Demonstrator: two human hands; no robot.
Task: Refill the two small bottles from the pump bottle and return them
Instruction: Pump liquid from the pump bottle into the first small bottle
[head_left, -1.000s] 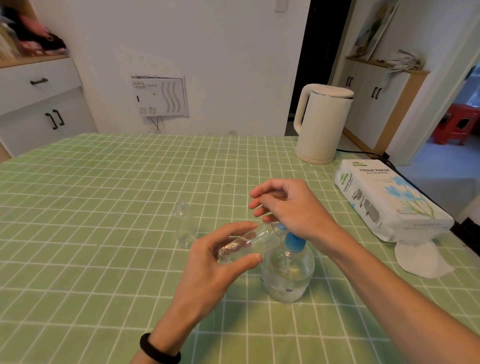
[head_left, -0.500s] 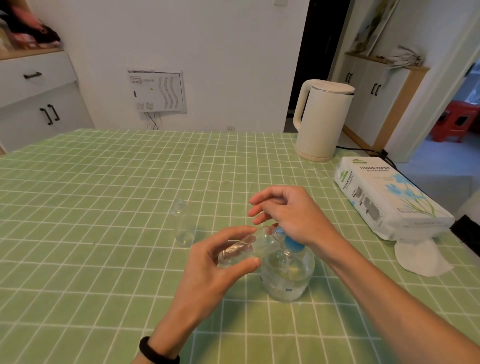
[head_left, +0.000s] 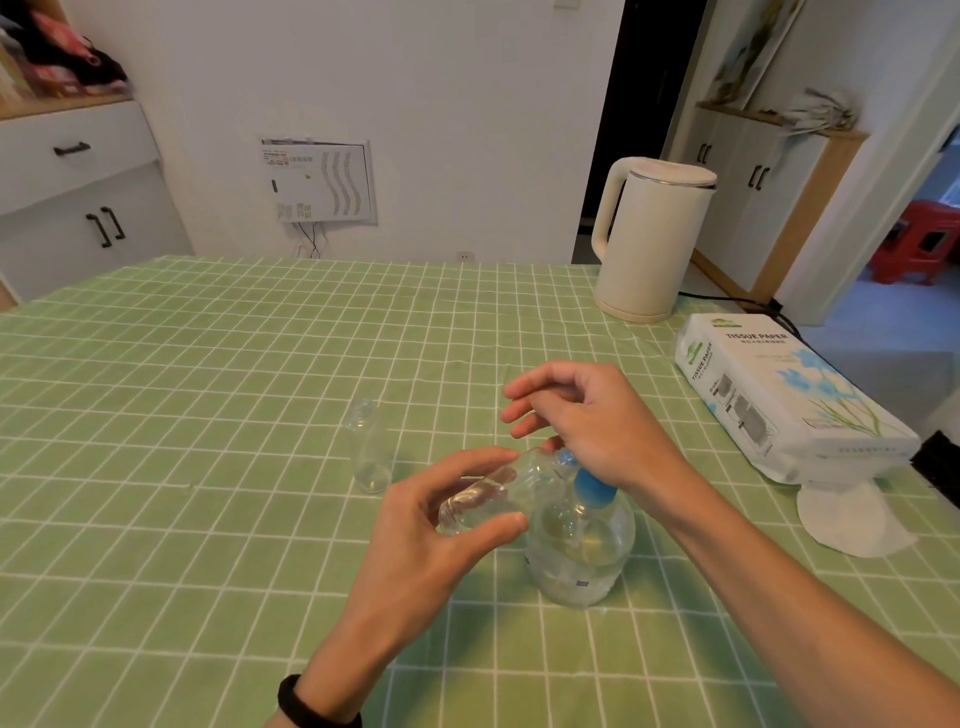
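Small upright bottle (head_left: 371, 452) stands on the green-checked tabletop (head_left: 208, 389), apart from the hands. It seems empty, though its clear wall makes the level hard to judge. To its right, the left hand (head_left: 431, 530) pinches the second small bottle (head_left: 483, 501) between thumb and fingertips. That bottle is tipped on its side, its mouth toward the spout of the pump bottle (head_left: 579, 556), which stands on the tabletop. The right hand (head_left: 592, 426) rests over the blue pump head (head_left: 592, 486), fingers loose and spread, gripping nothing. This looks like the filling of one bottle. The next move calls for a steady press with the mouth kept at the spout. The right hand hides both spout and mouth, so I cannot tell whether they meet.
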